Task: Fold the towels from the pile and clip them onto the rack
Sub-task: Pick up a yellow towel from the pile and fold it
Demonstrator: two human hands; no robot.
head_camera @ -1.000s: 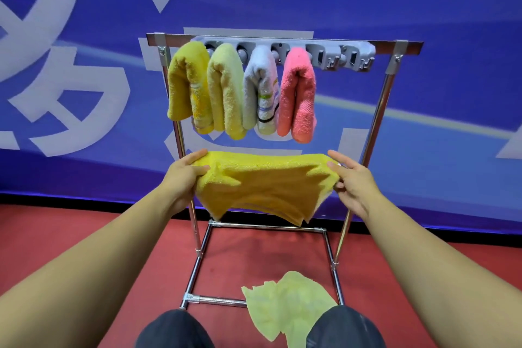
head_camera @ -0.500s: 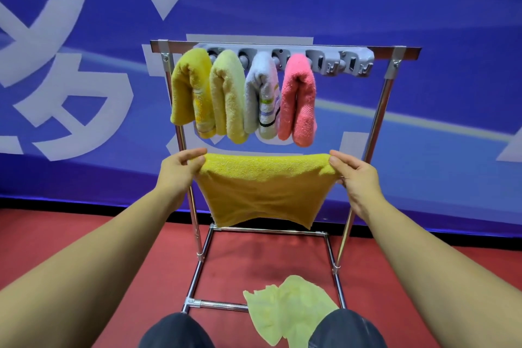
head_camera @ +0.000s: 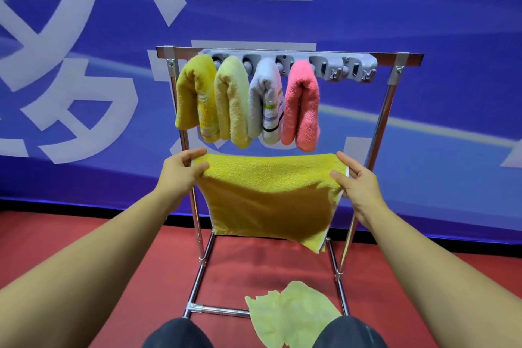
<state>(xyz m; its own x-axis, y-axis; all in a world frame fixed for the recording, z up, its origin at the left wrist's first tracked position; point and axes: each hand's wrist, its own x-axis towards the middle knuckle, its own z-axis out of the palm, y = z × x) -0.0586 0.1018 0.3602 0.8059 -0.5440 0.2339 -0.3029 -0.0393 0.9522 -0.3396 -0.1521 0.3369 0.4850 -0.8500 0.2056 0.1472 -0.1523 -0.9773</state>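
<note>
1. Left hand [head_camera: 178, 175] and right hand [head_camera: 357, 181] each pinch a top corner of a fluffy yellow terry towel [head_camera: 268, 195], stretched flat in front of the chrome tube rack [head_camera: 381, 121]
2. Four folded towels hang from the rack's grey plastic clip bar [head_camera: 347, 69]
3. A limp pale-green towel [head_camera: 291, 316] lies crumpled at the rack's foot

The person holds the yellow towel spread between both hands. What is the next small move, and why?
Probably bring the two hands together to fold the yellow towel in half. The left hand and right hand pinch its top corners and it hangs open, too wide for a clip. Four folded towels already hang on the rack, and the free clips sit to the right of the pink towel.
</note>
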